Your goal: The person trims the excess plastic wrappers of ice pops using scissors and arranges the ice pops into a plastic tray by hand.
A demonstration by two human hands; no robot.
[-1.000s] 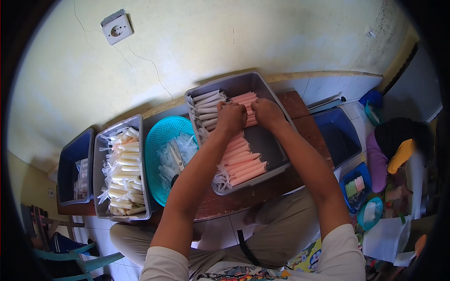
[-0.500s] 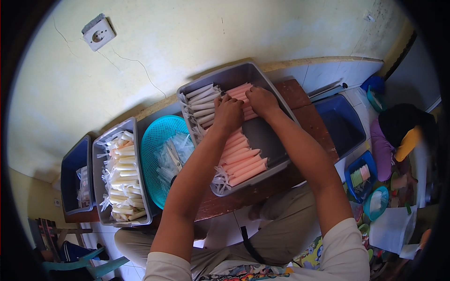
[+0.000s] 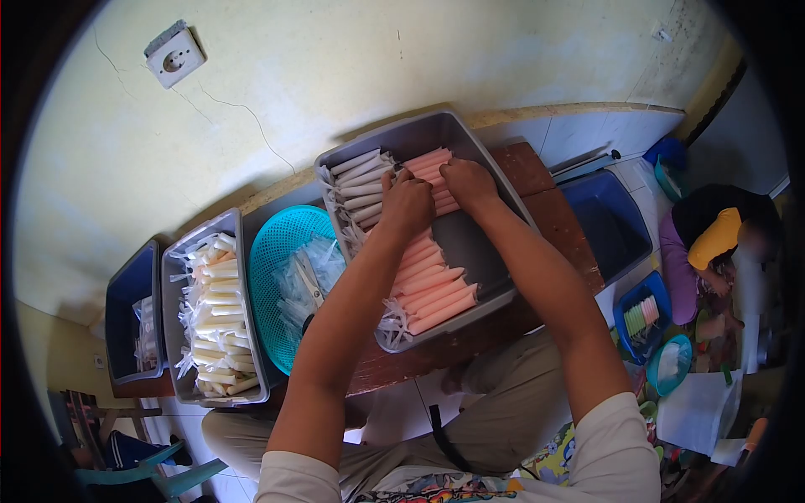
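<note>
A grey tub [image 3: 470,126] in front of me holds rows of slim filled plastic tubes. Whitish tubes [image 3: 362,189] lie along its left side, with knotted clear ends. Pink tubes [image 3: 436,289] run down the middle and toward the near edge. My left hand [image 3: 408,201] is curled over the far pink row, beside the whitish tubes. My right hand [image 3: 468,183] is closed at the other end of the same row, on a pink tube. The fingertips of both hands are partly hidden, and the tubes under them are partly covered.
Left of the tub is a turquoise basket [image 3: 267,243] with clear plastic bags and scissors [image 3: 309,278]. Beyond it stand a grey bin [image 3: 241,293] of cream tubes and a dark blue bin [image 3: 122,293]. Another person [image 3: 713,226] sits at the right near a blue tray [image 3: 625,314].
Both hands stay at nearly the same spot over the far pink row. The other person at the right has shifted their body and arm.
</note>
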